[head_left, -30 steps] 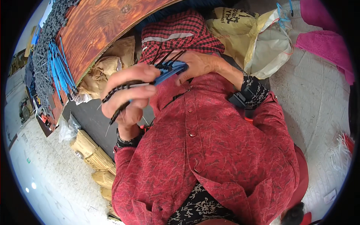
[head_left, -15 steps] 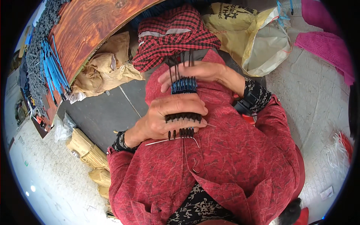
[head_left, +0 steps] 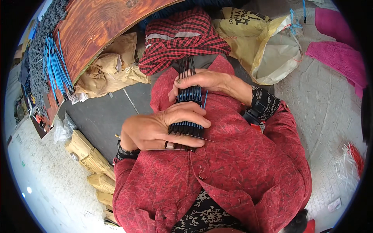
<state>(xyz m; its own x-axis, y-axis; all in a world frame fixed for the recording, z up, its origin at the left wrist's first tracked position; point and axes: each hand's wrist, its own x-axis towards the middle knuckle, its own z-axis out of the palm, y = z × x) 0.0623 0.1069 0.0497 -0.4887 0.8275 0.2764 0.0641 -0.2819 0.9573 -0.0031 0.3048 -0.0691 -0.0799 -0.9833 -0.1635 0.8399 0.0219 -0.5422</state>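
A flat row of thin blue and black cords (head_left: 189,94) lies side by side across my lap. My left hand (head_left: 155,126) is bent over its near part, with its fingers across the cords and black ends showing between them. A thin needle-like wire (head_left: 194,138) runs crosswise beside those fingers. At the row's far part, my right hand (head_left: 211,81) grips the cords with its thumb on top, and dark strands stick out beyond it. One blue strand stands apart at the row's right side. My palms hide much of the row.
A brown wooden tabletop (head_left: 93,23) curves at upper left, with loose blue cords (head_left: 56,68) and a grey knotted heap (head_left: 42,39) along its edge. Red checked cloth (head_left: 182,39) lies ahead. An open yellowish sack (head_left: 241,42) stands to the right, near magenta towels (head_left: 338,58).
My left hand has turned and spread its fingers over the near part. My right thumb has come down over the cords, drawing the far strands together. A single blue strand now shows at the right.
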